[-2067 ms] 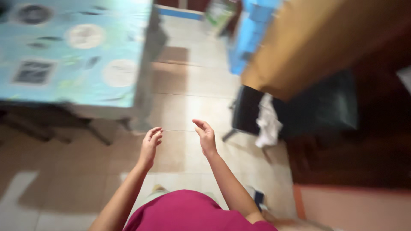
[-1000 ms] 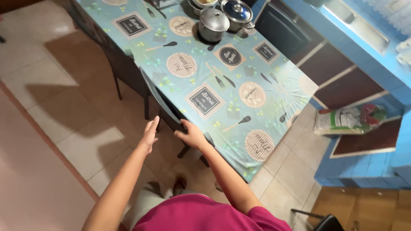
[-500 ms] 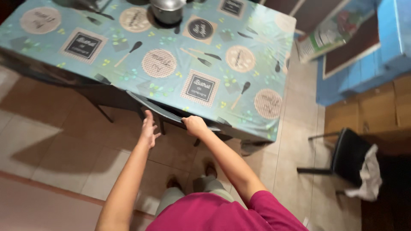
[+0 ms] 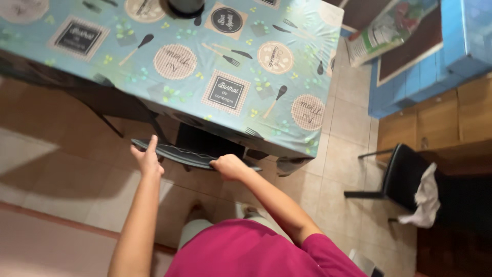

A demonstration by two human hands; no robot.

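Note:
A dark chair point(image 4: 190, 152) stands at the near side of a table point(image 4: 154, 97) covered with a light blue patterned cloth. My right hand point(image 4: 229, 166) is closed over the top rail of the chair's backrest, near its right end. My left hand point(image 4: 147, 156) rests on the rail's left end with the fingers partly spread, touching it rather than clasping it. The chair's seat shows below the rail, partly out from under the table edge.
A dark pot point(image 4: 185, 7) sits at the table's far edge. A second black chair point(image 4: 405, 179) with a white cloth point(image 4: 422, 202) over it stands at the right. A blue counter point(image 4: 451, 46) and a filled sack point(image 4: 389, 28) lie beyond. Tiled floor point(image 4: 66, 190) spreads to the left.
The chair's backrest has come out from under the table edge toward me. My right hand stayed closed on the rail; my left hand shifted to the rail's left end.

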